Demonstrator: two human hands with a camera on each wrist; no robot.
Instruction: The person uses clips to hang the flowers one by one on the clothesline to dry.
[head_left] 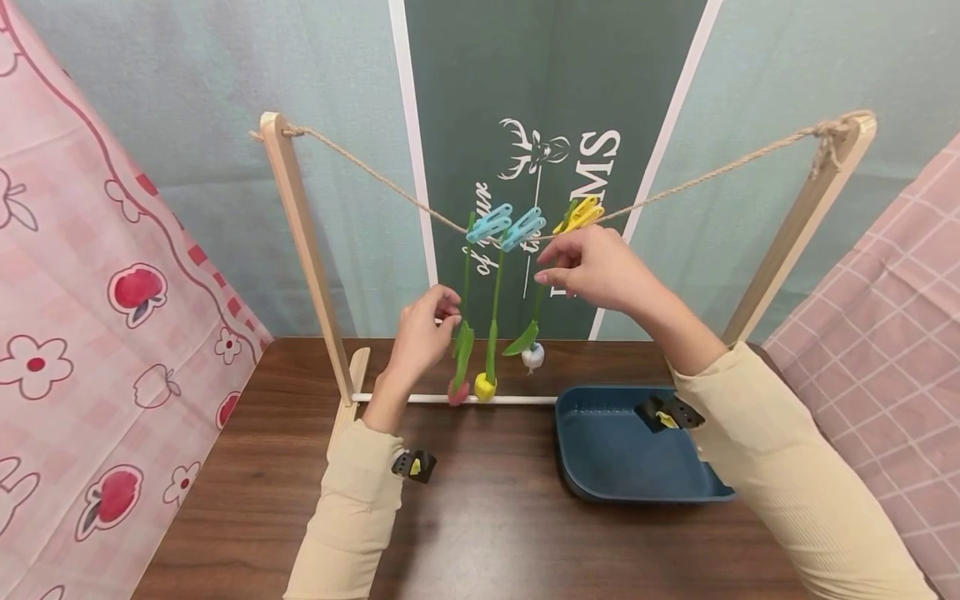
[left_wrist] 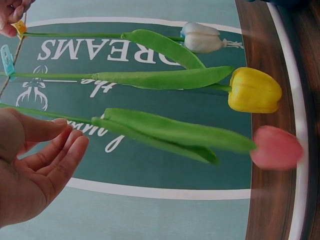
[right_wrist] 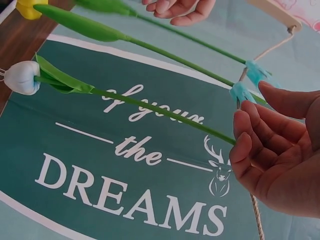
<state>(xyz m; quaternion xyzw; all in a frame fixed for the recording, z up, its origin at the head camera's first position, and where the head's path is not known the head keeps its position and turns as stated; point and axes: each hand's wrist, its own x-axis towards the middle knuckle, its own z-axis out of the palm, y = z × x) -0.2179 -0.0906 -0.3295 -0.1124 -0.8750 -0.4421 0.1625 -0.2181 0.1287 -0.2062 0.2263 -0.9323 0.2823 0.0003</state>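
Observation:
Three artificial tulips hang heads-down from a twine line (head_left: 375,177), clipped by two blue clothespins (head_left: 490,222) and a yellow clothespin (head_left: 583,215). The pink tulip (left_wrist: 276,148) is leftmost, the yellow tulip (left_wrist: 255,90) hangs in the middle, and the white tulip (right_wrist: 22,77) is on the right. My left hand (head_left: 426,329) is beside the pink tulip's stem, fingers loosely bent, thumb near the fingertips, gripping nothing visible. Close to the white tulip's upper stem, just below the yellow clothespin, is my right hand (right_wrist: 280,145). Its thumb stands apart from the loosely bent fingers.
Wooden posts (head_left: 307,250) hold the twine at both ends, joined low down by a white rod (head_left: 525,400). A dark blue tray (head_left: 637,458) sits on the brown table (head_left: 480,542) under my right forearm. Printed cloths hang behind and at both sides.

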